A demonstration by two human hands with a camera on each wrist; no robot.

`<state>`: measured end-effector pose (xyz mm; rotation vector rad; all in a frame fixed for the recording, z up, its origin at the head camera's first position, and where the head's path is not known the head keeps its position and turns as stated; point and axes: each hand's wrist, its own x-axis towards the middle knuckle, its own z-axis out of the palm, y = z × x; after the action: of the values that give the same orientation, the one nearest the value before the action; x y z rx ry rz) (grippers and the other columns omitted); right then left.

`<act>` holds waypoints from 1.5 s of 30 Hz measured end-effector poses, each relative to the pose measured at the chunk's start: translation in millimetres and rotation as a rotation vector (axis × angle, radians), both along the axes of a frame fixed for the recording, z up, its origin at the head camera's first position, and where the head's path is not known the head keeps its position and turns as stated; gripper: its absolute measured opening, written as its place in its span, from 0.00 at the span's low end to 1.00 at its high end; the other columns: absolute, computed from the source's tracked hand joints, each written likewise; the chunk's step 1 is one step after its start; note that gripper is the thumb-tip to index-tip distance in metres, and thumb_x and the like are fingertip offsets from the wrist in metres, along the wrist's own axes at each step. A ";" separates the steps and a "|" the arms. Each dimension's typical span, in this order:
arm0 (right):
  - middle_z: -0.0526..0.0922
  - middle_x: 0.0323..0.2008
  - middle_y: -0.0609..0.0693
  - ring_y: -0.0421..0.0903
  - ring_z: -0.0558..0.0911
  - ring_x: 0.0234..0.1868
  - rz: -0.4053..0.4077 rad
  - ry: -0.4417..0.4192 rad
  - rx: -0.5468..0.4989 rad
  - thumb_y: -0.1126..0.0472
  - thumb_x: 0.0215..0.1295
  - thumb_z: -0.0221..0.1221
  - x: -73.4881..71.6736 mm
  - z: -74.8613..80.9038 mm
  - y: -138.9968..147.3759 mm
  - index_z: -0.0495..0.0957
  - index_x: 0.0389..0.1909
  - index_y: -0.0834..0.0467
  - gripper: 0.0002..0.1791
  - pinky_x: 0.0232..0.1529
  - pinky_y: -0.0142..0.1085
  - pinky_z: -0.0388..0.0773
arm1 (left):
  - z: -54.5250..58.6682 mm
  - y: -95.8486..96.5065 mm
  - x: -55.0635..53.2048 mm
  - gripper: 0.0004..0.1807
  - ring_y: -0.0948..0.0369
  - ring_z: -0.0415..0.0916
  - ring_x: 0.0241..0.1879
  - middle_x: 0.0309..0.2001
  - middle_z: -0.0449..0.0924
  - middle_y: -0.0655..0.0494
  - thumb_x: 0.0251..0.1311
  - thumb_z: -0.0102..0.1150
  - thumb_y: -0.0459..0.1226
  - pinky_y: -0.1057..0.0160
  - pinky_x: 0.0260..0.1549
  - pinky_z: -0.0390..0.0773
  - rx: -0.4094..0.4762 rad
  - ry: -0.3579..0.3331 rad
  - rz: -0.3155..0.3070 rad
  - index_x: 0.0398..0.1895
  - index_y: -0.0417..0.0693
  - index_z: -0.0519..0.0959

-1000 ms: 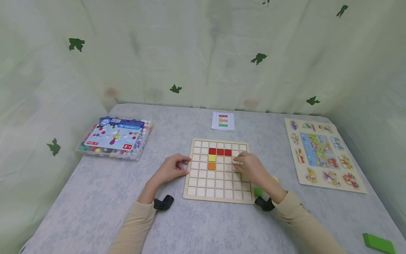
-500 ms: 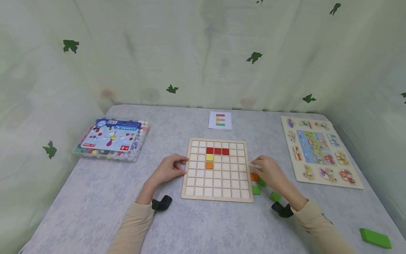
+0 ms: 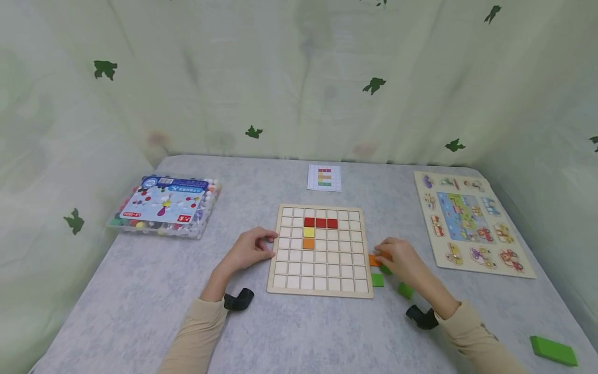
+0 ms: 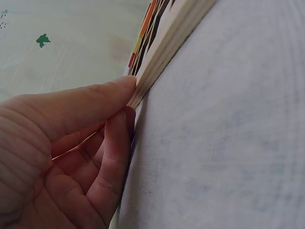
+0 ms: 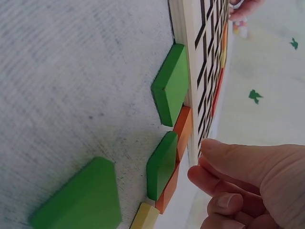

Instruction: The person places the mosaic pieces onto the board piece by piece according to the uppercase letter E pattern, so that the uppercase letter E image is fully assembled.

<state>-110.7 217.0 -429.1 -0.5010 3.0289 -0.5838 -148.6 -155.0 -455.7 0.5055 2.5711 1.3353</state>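
Note:
A wooden grid board lies mid-table with three red tiles, a yellow tile and an orange tile set in it. My left hand holds the board's left edge; its thumb lies on the edge and its fingers curl beneath. My right hand hovers just right of the board with loosely curled fingers, holding nothing I can see. Below it lie loose tiles: orange, green and yellow.
A box of coloured beads sits at the left and a small pattern card behind the board. A vehicle peg puzzle lies at the right, a long green block near the front right corner. Green curtain encloses the table.
My right hand has come off the board's right part and moved right and nearer, to the loose tiles beside the board. The left hand has stayed on the board's edge.

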 end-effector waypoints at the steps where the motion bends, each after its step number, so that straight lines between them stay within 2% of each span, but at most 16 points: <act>1: 0.84 0.35 0.55 0.49 0.83 0.37 0.000 -0.008 -0.004 0.68 0.53 0.65 0.3 0.0 0.0 0.83 0.39 0.66 0.12 0.37 0.39 0.81 | -0.1 0.0 0.0 0.22 0.65 0.73 0.30 0.42 0.77 0.44 0.51 0.65 0.30 0.72 0.29 0.74 0.001 0.002 0.002 0.52 0.37 0.77; 12: 0.83 0.36 0.53 0.45 0.81 0.37 0.059 -0.030 -0.006 0.65 0.53 0.66 2.3 -6.3 1.0 0.83 0.40 0.64 0.13 0.37 0.38 0.78 | -1.1 -0.4 0.4 0.22 0.64 0.73 0.30 0.42 0.78 0.44 0.50 0.65 0.30 0.72 0.28 0.74 -0.002 -0.009 0.019 0.51 0.38 0.77; 20: 0.82 0.35 0.54 0.45 0.80 0.35 0.052 0.004 0.019 0.65 0.52 0.67 2.1 -8.0 -2.7 0.84 0.39 0.64 0.13 0.34 0.36 0.78 | 0.4 -0.7 0.5 0.22 0.64 0.73 0.30 0.42 0.78 0.44 0.51 0.65 0.30 0.71 0.28 0.74 -0.008 -0.012 0.025 0.52 0.38 0.77; 26: 0.82 0.35 0.55 0.46 0.80 0.35 0.029 0.033 0.044 0.65 0.52 0.66 -3.1 -7.1 -1.6 0.83 0.40 0.66 0.14 0.36 0.38 0.78 | 1.0 -1.6 0.5 0.22 0.64 0.73 0.30 0.42 0.78 0.45 0.50 0.65 0.30 0.72 0.28 0.74 -0.007 -0.007 0.028 0.51 0.38 0.77; 31: 0.82 0.35 0.55 0.46 0.80 0.35 0.027 0.056 0.007 0.66 0.52 0.66 -8.7 -1.2 -2.9 0.82 0.40 0.67 0.14 0.34 0.37 0.79 | 2.9 -2.2 0.6 0.22 0.65 0.73 0.30 0.42 0.78 0.44 0.51 0.65 0.30 0.72 0.28 0.74 -0.007 -0.010 0.024 0.52 0.38 0.77; 39: 0.82 0.34 0.54 0.46 0.80 0.33 0.089 0.120 -0.017 0.64 0.52 0.67 -18.8 8.6 -22.1 0.83 0.40 0.66 0.14 0.32 0.35 0.78 | 5.2 -2.0 -0.2 0.22 0.66 0.73 0.29 0.42 0.78 0.44 0.50 0.65 0.30 0.72 0.28 0.74 -0.004 0.001 0.021 0.51 0.37 0.77; 45: 0.82 0.36 0.54 0.45 0.80 0.35 0.121 0.078 -0.021 0.61 0.52 0.67 -22.1 10.8 -46.0 0.83 0.41 0.65 0.15 0.35 0.35 0.78 | 2.8 -0.8 0.8 0.22 0.65 0.73 0.30 0.42 0.78 0.44 0.51 0.65 0.30 0.71 0.28 0.74 -0.008 -0.019 0.009 0.52 0.38 0.77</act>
<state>-132.7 170.9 -418.3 -0.7192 3.0394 -0.6039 -147.8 -155.9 -452.9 0.4778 2.5655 1.3256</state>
